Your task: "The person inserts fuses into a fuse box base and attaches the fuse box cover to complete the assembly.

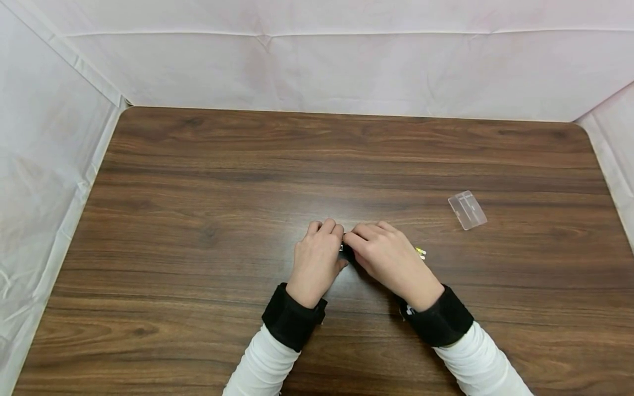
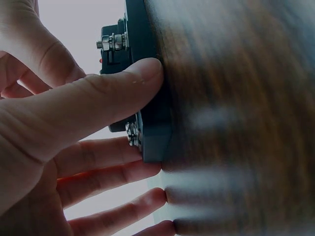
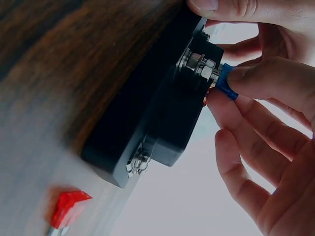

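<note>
A black block with a raised middle and metal studs carrying nuts stands on the table between the two hands. My left hand holds it, thumb laid along one side and fingertips at its lower end in the left wrist view. Between thumb and finger my right hand pinches a small blue piece right at the end of one stud. From above, the hands cover most of the block, and the blue piece is hidden there.
A red piece with metal prongs lies beside the block. Small yellowish pieces show just past my right hand. Farther right lies a clear plastic case or lid. White cloth walls border the brown wooden table.
</note>
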Demonstrator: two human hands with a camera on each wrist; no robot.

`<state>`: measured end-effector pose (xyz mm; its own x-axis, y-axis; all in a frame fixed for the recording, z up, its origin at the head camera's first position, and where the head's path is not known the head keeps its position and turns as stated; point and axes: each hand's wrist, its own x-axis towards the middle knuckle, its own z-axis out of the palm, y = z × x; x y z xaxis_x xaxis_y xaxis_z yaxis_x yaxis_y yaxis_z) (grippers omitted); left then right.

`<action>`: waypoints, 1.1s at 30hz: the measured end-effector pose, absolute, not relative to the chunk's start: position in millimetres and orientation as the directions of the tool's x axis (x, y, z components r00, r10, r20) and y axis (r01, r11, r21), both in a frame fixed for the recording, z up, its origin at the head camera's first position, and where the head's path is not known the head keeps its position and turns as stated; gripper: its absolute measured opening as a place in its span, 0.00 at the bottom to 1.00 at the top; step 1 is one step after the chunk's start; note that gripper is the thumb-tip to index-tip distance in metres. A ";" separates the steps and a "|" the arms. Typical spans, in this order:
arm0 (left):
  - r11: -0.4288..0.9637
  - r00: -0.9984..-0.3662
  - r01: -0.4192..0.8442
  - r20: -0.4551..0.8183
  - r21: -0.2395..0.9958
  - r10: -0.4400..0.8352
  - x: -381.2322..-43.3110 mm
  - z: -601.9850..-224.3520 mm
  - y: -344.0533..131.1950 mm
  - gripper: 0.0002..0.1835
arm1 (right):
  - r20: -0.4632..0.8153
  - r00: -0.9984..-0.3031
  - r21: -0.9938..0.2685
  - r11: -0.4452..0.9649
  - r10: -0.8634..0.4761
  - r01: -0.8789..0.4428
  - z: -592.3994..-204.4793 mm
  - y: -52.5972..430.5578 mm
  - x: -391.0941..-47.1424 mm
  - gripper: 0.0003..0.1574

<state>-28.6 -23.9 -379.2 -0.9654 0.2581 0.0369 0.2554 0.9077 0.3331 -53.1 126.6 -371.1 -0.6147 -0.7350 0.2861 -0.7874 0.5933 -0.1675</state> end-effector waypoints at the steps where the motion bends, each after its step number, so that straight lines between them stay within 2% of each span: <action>1: 0.907 -0.965 0.256 0.039 0.334 0.258 -28.7 -379.6 -23.8 0.20 | 0.287 -0.615 -0.170 0.593 -0.735 -0.787 -371.2 126.7 -53.0 0.12; 16: 0.909 -0.963 0.271 0.074 0.318 0.261 -28.8 -380.3 -23.8 0.23 | 0.307 -0.625 -0.210 0.590 -0.718 -0.780 -372.6 132.5 -52.4 0.10; 33: 0.906 -0.966 0.251 0.027 0.340 0.258 -29.2 -379.9 -23.8 0.23 | 0.269 -0.659 -0.262 0.605 -0.702 -0.752 -369.6 131.3 -55.2 0.08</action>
<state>-29.2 -23.8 -379.9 -0.9659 0.2576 0.0271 0.2512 0.9063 0.3398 -55.2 131.3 -369.6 -0.6593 -0.7022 0.2686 -0.7516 0.6053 -0.2622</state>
